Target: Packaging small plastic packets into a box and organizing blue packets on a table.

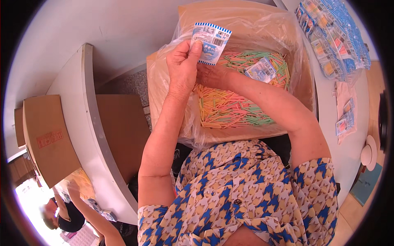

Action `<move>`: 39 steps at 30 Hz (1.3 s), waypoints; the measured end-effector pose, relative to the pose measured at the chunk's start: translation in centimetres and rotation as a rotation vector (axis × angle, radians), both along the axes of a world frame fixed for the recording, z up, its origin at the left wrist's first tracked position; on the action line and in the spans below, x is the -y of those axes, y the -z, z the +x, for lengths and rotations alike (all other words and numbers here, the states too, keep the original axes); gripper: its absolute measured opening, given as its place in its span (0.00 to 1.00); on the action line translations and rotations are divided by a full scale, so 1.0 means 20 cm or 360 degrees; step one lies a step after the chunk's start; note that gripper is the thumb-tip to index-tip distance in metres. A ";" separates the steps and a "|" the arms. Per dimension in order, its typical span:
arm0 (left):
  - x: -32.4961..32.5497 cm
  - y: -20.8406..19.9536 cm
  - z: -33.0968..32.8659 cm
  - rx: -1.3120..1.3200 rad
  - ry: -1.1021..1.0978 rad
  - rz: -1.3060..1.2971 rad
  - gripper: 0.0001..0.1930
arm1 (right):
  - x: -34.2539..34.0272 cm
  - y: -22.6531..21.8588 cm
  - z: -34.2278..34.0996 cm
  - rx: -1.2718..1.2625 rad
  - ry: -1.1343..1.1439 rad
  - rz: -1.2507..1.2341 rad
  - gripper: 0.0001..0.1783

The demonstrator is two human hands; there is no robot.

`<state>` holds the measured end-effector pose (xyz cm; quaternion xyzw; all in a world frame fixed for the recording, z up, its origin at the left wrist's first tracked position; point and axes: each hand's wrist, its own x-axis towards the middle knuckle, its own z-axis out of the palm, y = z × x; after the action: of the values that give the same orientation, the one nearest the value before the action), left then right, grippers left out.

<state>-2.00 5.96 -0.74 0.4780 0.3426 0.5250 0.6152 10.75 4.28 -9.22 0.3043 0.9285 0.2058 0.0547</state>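
Note:
My left hand is closed, thumb in front, on the lower left of a small blue-and-white printed packet with striped ends. It is held up over a cardboard box lined with clear plastic. My right hand reaches across just below the packet, its fingers hidden behind my left hand. Thin pastel sticks in pink, yellow, orange and green fill the box bottom. On top of them, right of my hands, lies a second printed packet.
At the upper right, a large clear bag of similar packets rests on a white table. Further packets lie on a pale cloth. Left of a white partition edge stands a closed cardboard box; another person is at lower left.

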 end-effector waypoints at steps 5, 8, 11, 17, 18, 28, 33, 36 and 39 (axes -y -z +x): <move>0.01 -0.03 0.01 -0.0032 -0.0027 0.0013 0.08 | -0.02 0.04 0.04 0.0208 -0.0261 -0.0041 0.16; 0.01 -0.02 0.03 -0.0006 -0.0062 0.0053 0.08 | -0.06 0.11 0.09 -0.0441 -0.0314 0.0580 0.15; 0.00 0.00 -0.02 0.0027 -0.0115 0.0041 0.08 | 0.04 -0.19 0.05 -0.0070 -0.0065 0.0134 0.10; 0.00 0.00 -0.02 0.0067 -0.0123 0.0043 0.08 | 0.13 -0.26 0.11 -0.0628 0.0360 -0.0340 0.08; -0.01 0.00 0.00 0.0077 -0.0111 0.0052 0.08 | 0.14 -0.20 0.13 -0.0621 0.0370 -0.0327 0.08; 0.00 -0.01 0.00 0.0145 -0.0084 0.0057 0.08 | 0.12 -0.07 0.22 -0.3145 0.1829 -0.2435 0.08; 0.00 0.00 0.00 0.0128 -0.0063 0.0072 0.08 | 0.02 -0.03 0.20 -0.3367 0.1731 -0.2248 0.06; 0.00 -0.01 0.01 0.0096 -0.0063 0.0075 0.07 | -0.06 -0.02 0.21 -0.3392 0.1628 -0.2297 0.05; 0.00 0.00 0.00 0.0115 -0.0040 0.0061 0.07 | -0.10 -0.08 0.18 -0.3134 0.1813 -0.2192 0.07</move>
<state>-1.99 6.03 -0.66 0.4662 0.3159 0.5562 0.6112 14.30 6.28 -7.59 0.5792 0.2380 -0.6594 -0.4160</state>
